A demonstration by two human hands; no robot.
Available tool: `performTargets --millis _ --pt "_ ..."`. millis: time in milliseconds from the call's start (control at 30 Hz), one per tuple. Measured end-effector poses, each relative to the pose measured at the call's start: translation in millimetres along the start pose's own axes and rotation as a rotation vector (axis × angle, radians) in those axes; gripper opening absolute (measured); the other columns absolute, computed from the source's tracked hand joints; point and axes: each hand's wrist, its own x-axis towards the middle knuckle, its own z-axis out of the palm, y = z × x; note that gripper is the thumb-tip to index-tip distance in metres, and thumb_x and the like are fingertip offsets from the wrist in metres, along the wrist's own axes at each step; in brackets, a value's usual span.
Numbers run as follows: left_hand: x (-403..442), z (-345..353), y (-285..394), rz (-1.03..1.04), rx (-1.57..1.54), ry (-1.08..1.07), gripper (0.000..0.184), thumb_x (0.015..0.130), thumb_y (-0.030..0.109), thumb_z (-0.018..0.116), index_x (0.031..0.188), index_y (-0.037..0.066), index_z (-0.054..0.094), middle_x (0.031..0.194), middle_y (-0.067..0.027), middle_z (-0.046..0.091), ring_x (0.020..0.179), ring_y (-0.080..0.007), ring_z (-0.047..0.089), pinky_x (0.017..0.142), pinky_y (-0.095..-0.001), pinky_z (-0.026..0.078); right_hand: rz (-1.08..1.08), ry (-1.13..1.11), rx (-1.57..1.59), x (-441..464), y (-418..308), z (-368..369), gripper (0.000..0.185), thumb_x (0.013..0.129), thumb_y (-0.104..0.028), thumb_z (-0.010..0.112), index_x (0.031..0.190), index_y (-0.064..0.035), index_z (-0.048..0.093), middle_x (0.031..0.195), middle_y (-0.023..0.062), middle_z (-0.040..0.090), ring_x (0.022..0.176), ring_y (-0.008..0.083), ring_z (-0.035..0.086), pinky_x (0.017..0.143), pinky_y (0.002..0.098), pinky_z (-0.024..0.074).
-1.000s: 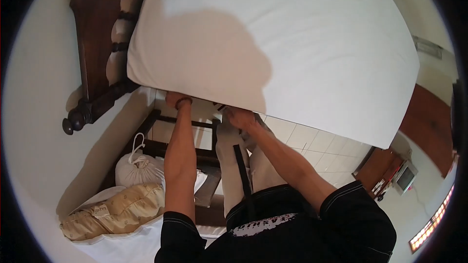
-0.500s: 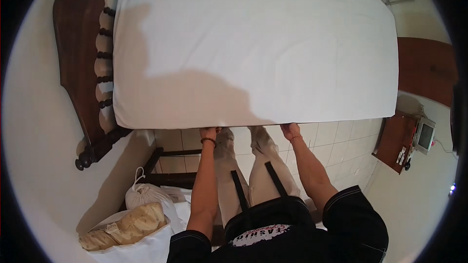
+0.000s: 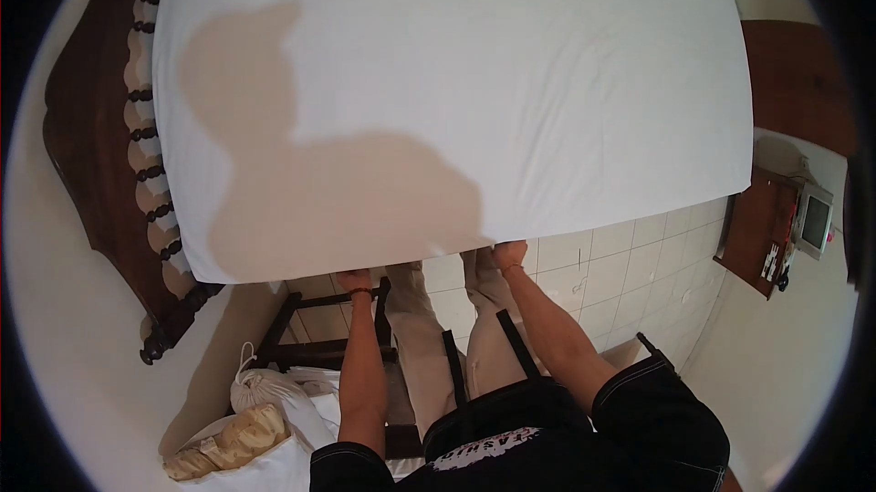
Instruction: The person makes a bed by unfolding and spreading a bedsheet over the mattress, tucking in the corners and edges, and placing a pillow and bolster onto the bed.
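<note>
A white-sheeted mattress [image 3: 547, 81] fills the upper part of the view, with the shadow of a head and shoulders on it. At its near edge, my left hand [image 3: 354, 282] is closed on the mattress edge, a beaded bracelet at the wrist. Farther right, my right hand [image 3: 509, 255] grips the same edge, close above my knee. The fingertips of both hands are hidden under the edge. The sheet lies mostly smooth, with faint wrinkles toward the right.
A dark wooden headboard [image 3: 100, 118] stands at the left. Below left are a dark wooden frame [image 3: 283, 323], a tied cloth bag [image 3: 265, 389] and a gold-coloured bundle [image 3: 233, 444]. Tiled floor [image 3: 630, 264] and a wooden desk [image 3: 756, 232] with a small television [image 3: 814, 221] lie right.
The view has turned, and the mattress edge now slants up toward the right. Both hands, bent under the edge at first, have moved apart, then shifted left along with the view.
</note>
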Motion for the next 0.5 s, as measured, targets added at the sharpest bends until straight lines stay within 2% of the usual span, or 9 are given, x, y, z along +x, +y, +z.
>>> performTargets --millis 67,100,133,200,233,267,300,400,500 --pt "3.8 -10.3 -4.5 -0.02 -0.118 -0.043 0.023 0.081 0.015 0.054 0.098 -0.001 0.052 0.075 -0.0096 0.057 0.057 -0.0218 0.052 0.05 -0.0306 0.044 0.43 -0.024 0.298 9.4 -26.1 -15.6 0.028 0.063 -0.026 0.065 0.074 -0.0008 0.059 0.075 0.0137 0.062 0.067 0.0264 0.059 0.06 0.032 0.0477" --pt "4.5 -8.2 -5.2 -0.038 -0.248 -0.087 0.026 0.08 0.017 0.055 0.098 -0.002 0.053 0.079 -0.0133 0.058 0.062 -0.0245 0.054 0.056 -0.0324 0.046 0.722 0.251 0.62 15.1 -37.7 -15.9 0.034 0.063 -0.028 0.064 0.083 -0.0006 0.06 0.082 0.0141 0.062 0.076 0.0281 0.059 0.066 0.0292 0.0467" --pt "-40.1 11.0 1.9 -0.035 -0.24 -0.086 0.026 0.08 0.017 0.055 0.098 -0.002 0.053 0.079 -0.0133 0.058 0.062 -0.0245 0.054 0.056 -0.0324 0.046 0.726 0.246 0.627 17.5 -40.1 -9.3 0.034 0.063 -0.028 0.064 0.083 -0.0006 0.06 0.082 0.0141 0.062 0.076 0.0281 0.059 0.066 0.0292 0.0467" --pt "-102.8 77.2 32.5 0.346 1.656 -0.152 0.028 0.076 0.02 0.056 0.088 -0.006 0.056 0.088 -0.0197 0.055 0.088 -0.0315 0.051 0.077 -0.0385 0.043 0.896 0.333 0.91 19.0 -37.1 10.4 0.035 0.066 -0.026 0.061 0.09 -0.0014 0.059 0.092 0.0154 0.06 0.089 0.0285 0.056 0.076 0.0336 0.0433" --pt "-126.7 94.3 34.1 0.618 1.695 -0.241 0.029 0.073 0.019 0.058 0.089 -0.005 0.056 0.089 -0.0221 0.055 0.089 -0.0339 0.051 0.079 -0.0407 0.042 0.898 0.33 0.914 13.9 -31.2 10.9 0.035 0.066 -0.026 0.061 0.09 -0.0014 0.059 0.092 0.0154 0.06 0.089 0.0285 0.056 0.076 0.0336 0.0433" --pt "-142.1 105.5 31.4 0.896 1.71 -0.331 0.031 0.07 0.019 0.059 0.09 -0.004 0.057 0.09 -0.0245 0.054 0.09 -0.0363 0.05 0.08 -0.043 0.041 0.523 0.168 0.598 5.7 -22.4 10.3 0.035 0.068 -0.024 0.06 0.094 -0.0014 0.057 0.095 0.0165 0.059 0.094 0.0291 0.053 0.081 0.0373 0.0401" --pt "-150.5 109.7 23.9 0.896 1.711 -0.33 0.031 0.07 0.019 0.059 0.09 -0.004 0.057 0.09 -0.0245 0.054 0.09 -0.0363 0.05 0.08 -0.043 0.041 0.15 0.01 0.275 1.6 -19.2 -1.7 0.035 0.07 -0.022 0.058 0.098 -0.0014 0.056 0.098 0.0175 0.058 0.099 0.0297 0.051 0.086 0.0411 0.037" --pt "-163.1 124.1 5.4 0.974 1.675 -0.686 0.029 0.069 0.018 0.058 0.092 0.0 0.058 0.092 -0.0224 0.055 0.092 -0.0356 0.051 0.082 -0.0451 0.039 0.069 0.022 0.577 -14.3 -12.5 -91.8 0.04 0.066 -0.017 0.058 0.103 -0.001 0.054 0.098 0.0195 0.057 0.101 0.0363 0.046 0.091 0.0417 0.0337" --pt "-153.8 142.0 -7.3 0.552 1.726 -0.804 0.034 0.074 0.026 0.054 0.101 0.005 0.057 0.106 -0.0184 0.053 0.103 -0.0344 0.047 0.086 -0.0464 0.037 -0.094 0.135 0.219 -26.3 18.1 -125.6 0.04 0.067 -0.019 0.057 0.103 -0.0008 0.055 0.101 0.0212 0.055 0.1 0.0371 0.046 0.089 0.0424 0.0349"
